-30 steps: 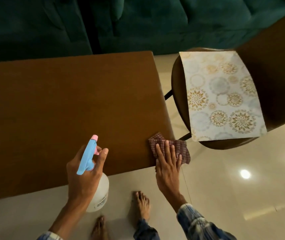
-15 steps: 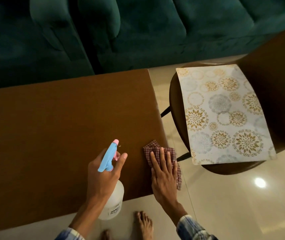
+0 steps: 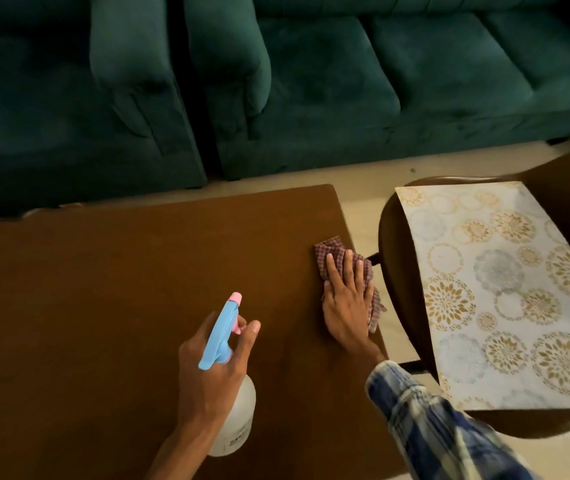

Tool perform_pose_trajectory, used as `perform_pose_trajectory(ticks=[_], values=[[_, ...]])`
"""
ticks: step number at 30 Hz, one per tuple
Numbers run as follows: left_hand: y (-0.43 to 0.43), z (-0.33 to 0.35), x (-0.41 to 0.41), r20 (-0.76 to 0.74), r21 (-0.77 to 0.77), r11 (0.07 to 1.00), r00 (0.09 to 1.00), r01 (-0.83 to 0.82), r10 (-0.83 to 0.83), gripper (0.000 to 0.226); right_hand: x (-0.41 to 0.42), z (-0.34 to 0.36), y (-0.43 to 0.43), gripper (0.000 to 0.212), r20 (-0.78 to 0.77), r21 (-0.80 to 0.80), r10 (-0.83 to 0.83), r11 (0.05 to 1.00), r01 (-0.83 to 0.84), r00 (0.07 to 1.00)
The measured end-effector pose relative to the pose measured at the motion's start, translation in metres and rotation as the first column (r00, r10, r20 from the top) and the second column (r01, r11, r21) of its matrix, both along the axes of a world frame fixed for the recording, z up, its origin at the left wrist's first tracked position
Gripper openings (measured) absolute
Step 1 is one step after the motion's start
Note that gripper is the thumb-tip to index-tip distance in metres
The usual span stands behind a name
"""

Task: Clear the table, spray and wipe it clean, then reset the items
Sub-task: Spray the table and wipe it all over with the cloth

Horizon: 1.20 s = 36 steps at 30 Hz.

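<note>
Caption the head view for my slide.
Left hand grips spray bottle while right hand presses cloth on table.

Brown tbl w/ checked cloth

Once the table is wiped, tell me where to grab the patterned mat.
Pinch the patterned mat at its far left corner, coming from the table side. It lies flat on the chair, a thin sheet, and that corner seems to reach the seat's rim, so fingers could slip under.

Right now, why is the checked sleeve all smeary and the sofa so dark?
Head view: the checked sleeve is motion-blurred, its stripes streaked; the green sofa sits in dim light, its folds nearly black; the spray bottle looks sharper, especially its blue head.
</note>
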<state>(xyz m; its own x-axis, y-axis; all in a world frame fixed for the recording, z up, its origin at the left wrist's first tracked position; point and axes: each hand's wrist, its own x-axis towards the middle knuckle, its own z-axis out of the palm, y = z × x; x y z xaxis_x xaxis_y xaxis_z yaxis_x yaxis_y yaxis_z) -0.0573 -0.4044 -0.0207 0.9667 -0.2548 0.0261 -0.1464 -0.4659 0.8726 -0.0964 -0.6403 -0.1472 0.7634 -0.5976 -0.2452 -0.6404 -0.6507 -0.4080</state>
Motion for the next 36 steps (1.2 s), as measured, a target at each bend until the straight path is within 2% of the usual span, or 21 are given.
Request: perform_pose_trajectory(ticks=[5,8,10,13,16,18,20,22,26,32,36], values=[[0.001,0.002,0.051,0.007,-0.011,1.0,1.0,0.017,-0.017,0.023,0.042,0.002,0.001,0.059,-0.012,-0.008,0.013,1.0,-0.013,1.0],[0.007,0.0,0.082,0.013,-0.008,1.0,1.0,0.0,0.0,0.025,0.067,0.004,0.023,0.056,0.002,-0.005,0.166,0.986,-0.166,0.986],[0.012,-0.002,0.101,0.037,-0.007,1.0,0.999,-0.012,0.012,0.027,0.089,0.008,0.053,0.058,0.007,-0.015,0.369,0.929,-0.369,0.929],[0.018,-0.006,0.118,0.026,-0.003,0.999,0.999,-0.037,0.037,0.033,0.128,0.005,0.093,0.061,0.045,-0.034,0.637,0.771,-0.636,0.77],[0.023,-0.013,0.128,0.013,0.008,0.998,0.998,-0.066,0.066,0.037,0.169,-0.003,0.098,0.059,0.012,-0.101,0.732,0.679,-0.727,0.682],[0.026,-0.018,0.132,0.016,-0.005,1.0,0.999,-0.031,0.031,0.03,0.194,-0.003,0.086,0.057,-0.002,-0.113,0.717,0.693,-0.712,0.697],[0.03,-0.024,0.135,0.031,-0.01,1.0,0.999,0.027,-0.027,0.025,0.217,0.001,0.066,0.055,-0.002,-0.104,0.652,0.754,-0.648,0.758],[0.032,-0.031,0.135,0.061,0.024,0.998,0.996,0.062,-0.063,0.027,0.232,0.005,0.038,0.055,-0.008,-0.081,0.544,0.836,-0.542,0.839],[0.031,-0.034,0.132,0.03,-0.018,1.0,0.999,0.014,-0.013,0.021,0.223,0.01,-0.03,0.054,-0.042,-0.02,0.259,0.965,-0.26,0.965],[0.024,-0.018,0.119,0.03,-0.062,0.998,1.0,0.007,-0.005,0.02,0.143,0.008,-0.072,0.057,-0.016,-0.002,0.041,0.999,-0.041,0.999],[0.021,-0.008,0.103,0.029,-0.047,0.999,0.999,-0.027,0.028,0.025,0.084,0.004,-0.048,0.058,-0.019,-0.035,0.069,0.997,-0.07,0.997]])
